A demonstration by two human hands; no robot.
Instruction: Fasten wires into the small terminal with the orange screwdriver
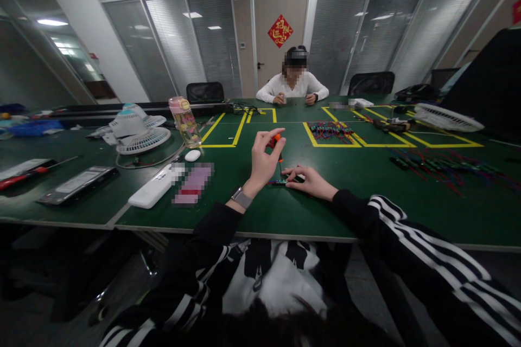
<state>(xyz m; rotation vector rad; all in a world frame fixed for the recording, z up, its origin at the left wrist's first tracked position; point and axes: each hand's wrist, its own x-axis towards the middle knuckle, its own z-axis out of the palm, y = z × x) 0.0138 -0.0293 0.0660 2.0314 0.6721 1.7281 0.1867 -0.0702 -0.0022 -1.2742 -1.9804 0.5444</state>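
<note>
My left hand is closed around the top of a screwdriver with an orange and dark handle. Its thin shaft points down, the tip at a small green circuit board on the table. My right hand lies low beside that board, thumb and fingertips pinching its right end. Part of the board is hidden under those fingers, and the left fingers cover much of the handle.
Wired boards lie in a taped square, with another wired pile at right. At left are a bottle, a fan, a white power bank and a phone. A person sits opposite.
</note>
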